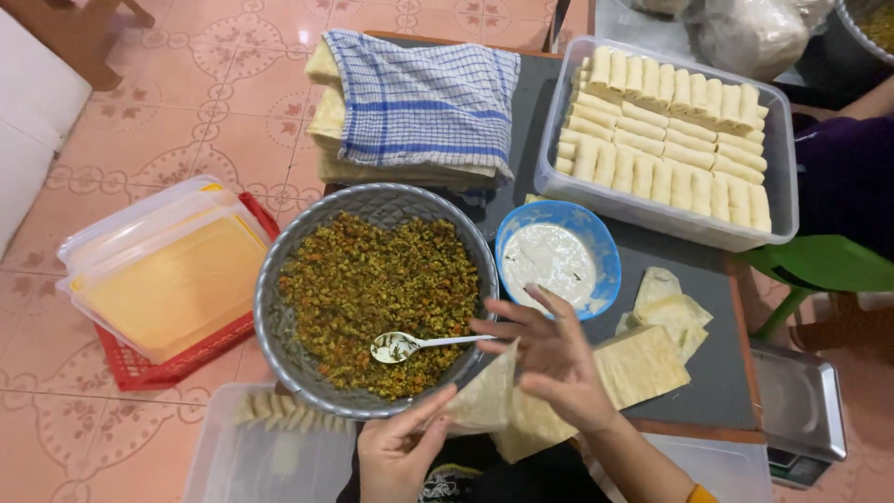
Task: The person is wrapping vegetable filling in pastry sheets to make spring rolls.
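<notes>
L hand (396, 452) pinching wrapper (489, 401) edge; R hand (549, 359) above, fingers spread.

Soft even indoor light, faint shadows, slight motion blur.

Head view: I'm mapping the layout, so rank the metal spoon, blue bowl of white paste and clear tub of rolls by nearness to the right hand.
1. Metal spoon, just left of the right hand.
2. Blue bowl of white paste, directly above.
3. Clear tub of rolls, top right.
</notes>
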